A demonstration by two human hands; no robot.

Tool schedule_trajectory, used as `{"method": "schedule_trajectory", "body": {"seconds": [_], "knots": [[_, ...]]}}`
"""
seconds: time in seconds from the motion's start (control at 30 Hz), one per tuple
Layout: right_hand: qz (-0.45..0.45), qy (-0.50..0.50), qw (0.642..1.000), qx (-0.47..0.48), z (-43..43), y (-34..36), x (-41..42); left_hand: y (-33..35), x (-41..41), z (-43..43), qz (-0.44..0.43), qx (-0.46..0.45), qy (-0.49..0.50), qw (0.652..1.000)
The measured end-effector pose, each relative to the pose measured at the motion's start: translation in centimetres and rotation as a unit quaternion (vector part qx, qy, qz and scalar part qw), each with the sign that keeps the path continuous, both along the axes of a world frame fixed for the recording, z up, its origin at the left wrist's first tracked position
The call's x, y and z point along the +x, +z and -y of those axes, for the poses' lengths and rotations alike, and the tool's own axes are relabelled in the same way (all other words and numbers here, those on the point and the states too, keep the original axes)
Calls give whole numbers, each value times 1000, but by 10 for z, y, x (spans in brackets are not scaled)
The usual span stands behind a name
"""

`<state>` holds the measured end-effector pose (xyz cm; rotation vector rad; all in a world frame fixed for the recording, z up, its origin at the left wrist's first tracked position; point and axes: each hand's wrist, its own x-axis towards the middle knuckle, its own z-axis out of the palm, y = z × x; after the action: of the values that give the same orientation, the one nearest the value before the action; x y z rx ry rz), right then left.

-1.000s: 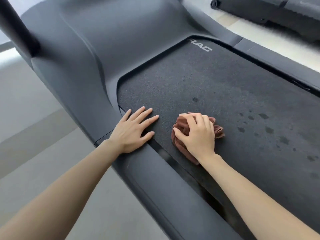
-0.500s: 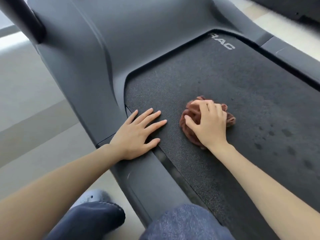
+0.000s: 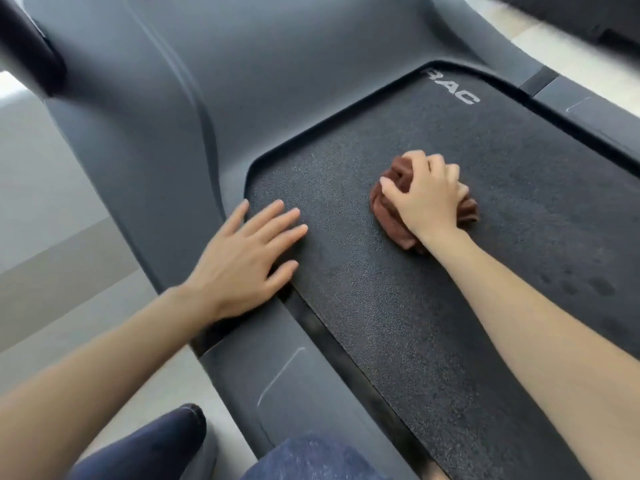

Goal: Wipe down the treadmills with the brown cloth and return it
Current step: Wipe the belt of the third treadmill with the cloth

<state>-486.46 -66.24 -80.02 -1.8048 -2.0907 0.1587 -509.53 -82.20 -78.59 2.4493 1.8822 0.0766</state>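
Now the right hand (image 3: 427, 199) is further up the dark grey textured treadmill belt (image 3: 381, 323) than half a second ago, closer to the white lettering (image 3: 453, 91), and the bunched brown cloth (image 3: 382, 209) is under it. Its fingers curl over the cloth and press it on the belt. The left hand (image 3: 239, 258) stays flat, fingers spread, at the belt's left edge.

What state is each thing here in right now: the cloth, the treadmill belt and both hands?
brown cloth: bunched up, lying on the belt under the right hand.
treadmill belt: dark, with a few darker spots near its right side.
right hand: fingers curled, gripping the cloth.
left hand: flat, fingers spread, resting at the belt's left edge.
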Motion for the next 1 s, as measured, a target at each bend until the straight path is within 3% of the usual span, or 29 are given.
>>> {"method": "schedule_trajectory", "body": {"seconds": [0.1, 0.3, 0.43, 0.6, 0.7, 0.87, 0.93, 1.0], "knots": [[2, 4, 1000, -27, -16, 2, -34, 9, -47, -23, -46, 13, 43, 998], [60, 241, 968, 42, 55, 4, 21, 4, -67, -24, -64, 22, 29, 997], [26, 126, 991, 25, 9, 7, 43, 6, -69, -24, -59, 26, 30, 997], [-22, 4, 1000, 7, -47, 5, -28, 7, -69, -25, -53, 28, 33, 998], [-9, 125, 992, -4, -34, 9, -79, 8, -70, -24, -48, 30, 38, 998], [-20, 376, 926, -21, 36, 14, -63, 7, -70, -23, -23, 32, 44, 998], [-25, 380, 924, -35, 30, 16, -37, 6, -70, -23, -26, 39, 43, 998], [-47, 310, 948, -49, 8, 18, -35, 5, -70, -22, -22, 39, 43, 998]]}}
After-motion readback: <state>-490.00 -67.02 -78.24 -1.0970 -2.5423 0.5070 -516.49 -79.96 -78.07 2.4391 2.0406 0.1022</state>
